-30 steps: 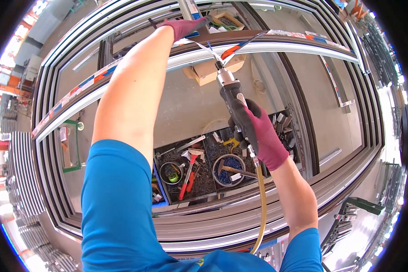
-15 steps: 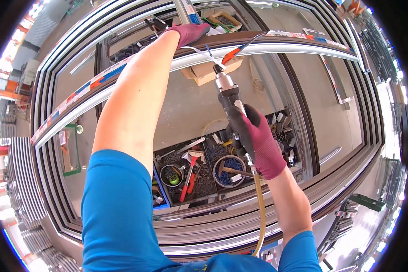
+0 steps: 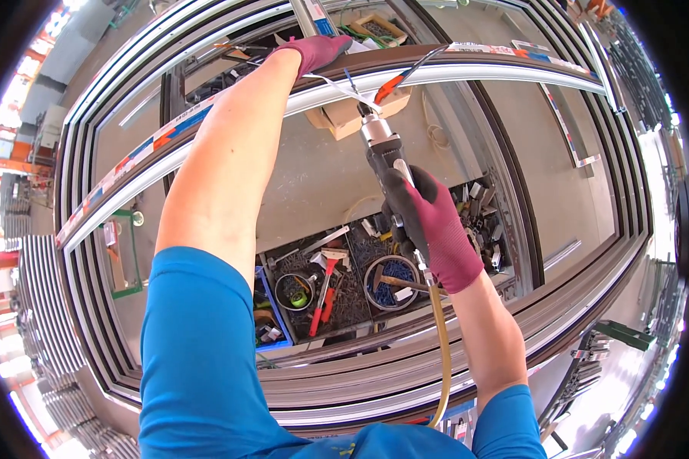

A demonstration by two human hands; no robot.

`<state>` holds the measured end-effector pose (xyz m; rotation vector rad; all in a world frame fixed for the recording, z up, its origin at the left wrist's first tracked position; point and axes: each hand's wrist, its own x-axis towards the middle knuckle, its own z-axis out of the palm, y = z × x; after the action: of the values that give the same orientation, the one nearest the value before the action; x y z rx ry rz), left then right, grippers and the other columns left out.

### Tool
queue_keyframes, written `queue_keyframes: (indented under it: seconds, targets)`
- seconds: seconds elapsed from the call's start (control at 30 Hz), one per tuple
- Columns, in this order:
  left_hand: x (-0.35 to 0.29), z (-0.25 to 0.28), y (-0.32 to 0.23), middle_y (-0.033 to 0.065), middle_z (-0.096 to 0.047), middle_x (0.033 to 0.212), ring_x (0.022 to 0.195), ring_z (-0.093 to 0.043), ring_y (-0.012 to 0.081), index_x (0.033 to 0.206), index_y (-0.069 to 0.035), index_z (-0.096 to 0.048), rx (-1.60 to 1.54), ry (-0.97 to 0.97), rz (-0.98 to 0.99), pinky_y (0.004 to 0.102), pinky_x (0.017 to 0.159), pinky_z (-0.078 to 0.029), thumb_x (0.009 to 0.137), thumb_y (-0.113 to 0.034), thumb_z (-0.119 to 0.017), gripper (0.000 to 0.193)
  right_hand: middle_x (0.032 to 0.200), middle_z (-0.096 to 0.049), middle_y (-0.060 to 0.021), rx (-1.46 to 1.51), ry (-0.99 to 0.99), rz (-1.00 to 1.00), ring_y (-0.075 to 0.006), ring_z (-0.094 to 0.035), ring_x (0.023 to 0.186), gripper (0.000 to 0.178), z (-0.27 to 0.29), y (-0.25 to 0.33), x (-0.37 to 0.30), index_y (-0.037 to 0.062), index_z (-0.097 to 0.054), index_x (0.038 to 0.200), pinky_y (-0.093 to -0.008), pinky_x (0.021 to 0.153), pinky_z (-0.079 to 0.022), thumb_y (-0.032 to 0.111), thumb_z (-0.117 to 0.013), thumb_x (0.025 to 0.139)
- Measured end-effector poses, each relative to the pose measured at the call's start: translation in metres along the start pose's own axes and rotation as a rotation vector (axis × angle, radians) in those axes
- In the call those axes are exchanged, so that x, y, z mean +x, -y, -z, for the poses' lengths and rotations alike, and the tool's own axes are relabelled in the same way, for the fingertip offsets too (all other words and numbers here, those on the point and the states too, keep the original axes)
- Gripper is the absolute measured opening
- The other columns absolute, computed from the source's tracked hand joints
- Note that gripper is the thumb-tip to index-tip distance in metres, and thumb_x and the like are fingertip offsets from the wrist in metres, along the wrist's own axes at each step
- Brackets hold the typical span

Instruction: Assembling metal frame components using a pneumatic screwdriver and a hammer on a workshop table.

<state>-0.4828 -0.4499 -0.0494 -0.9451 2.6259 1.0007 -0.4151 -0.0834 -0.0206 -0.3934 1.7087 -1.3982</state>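
My right hand [image 3: 429, 218] is closed round the body of an air drill [image 3: 381, 143], in a maroon glove with dark fingers. A tan air hose [image 3: 443, 352] runs from the drill's lower end toward me. The drill's tip points away from me at the brown and white crossbar [image 3: 429, 79] of a window frame, beside orange and white film strips [image 3: 388, 89]. My gloved left hand [image 3: 318, 53] is at the far side of that crossbar, closed over the near end of an aluminium profile [image 3: 311, 17]. Its fingertips are partly hidden.
Below the frames lie a hammer [image 3: 396, 282], a red-handled scraper [image 3: 322, 298], a bowl of blue screws [image 3: 393, 269] and many small metal parts. A cardboard box [image 3: 341, 116] lies under the crossbar. Stacked frame profiles [image 3: 574, 306] surround the work area.
The view has shifted slightly. My right hand and the drill stay almost in place at the crossbar, and my left hand keeps its position.
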Motion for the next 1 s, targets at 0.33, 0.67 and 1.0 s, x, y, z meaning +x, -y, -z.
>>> queue_keyframes:
  seconds: [0.33, 0.67, 1.0]
  targets:
    - [-0.014, 0.002, -0.012, 0.0185, -0.039, 0.167, 0.156, -0.035, 0.0339, 0.161, -0.004, -0.040, 0.077, -0.002, 0.044, 0.0406, 0.126, -0.023, 0.106, -0.066, -0.035, 0.083, 0.075, -0.060, -0.0007, 0.022, -0.008, -0.023, -0.0066, -0.053, 0.050, 0.043, -0.003, 0.005, 0.001, 0.0033, -0.062, 0.108, -0.0242, 0.044, -0.039, 0.046, -0.066, 0.103]
    - [0.024, 0.009, 0.022, 0.0102, -0.029, 0.173, 0.159, -0.027, 0.0285, 0.167, -0.017, -0.030, 0.049, 0.090, -0.006, 0.0515, 0.127, -0.022, 0.105, -0.069, -0.032, 0.081, 0.076, -0.059, -0.0017, 0.035, -0.048, 0.040, -0.0076, -0.053, 0.049, 0.046, -0.019, 0.004, 0.014, 0.0029, -0.060, 0.112, -0.0251, 0.043, -0.041, 0.046, -0.069, 0.101]
    - [-0.009, 0.005, -0.005, 0.0181, -0.038, 0.167, 0.157, -0.033, 0.0349, 0.162, -0.007, -0.040, 0.110, 0.000, 0.004, 0.0445, 0.128, -0.018, 0.105, -0.067, -0.034, 0.083, 0.079, -0.060, -0.0018, 0.091, -0.055, -0.041, -0.0074, -0.053, 0.049, 0.048, -0.022, 0.007, 0.011, 0.0024, -0.061, 0.112, -0.0258, 0.041, -0.042, 0.048, -0.071, 0.099]
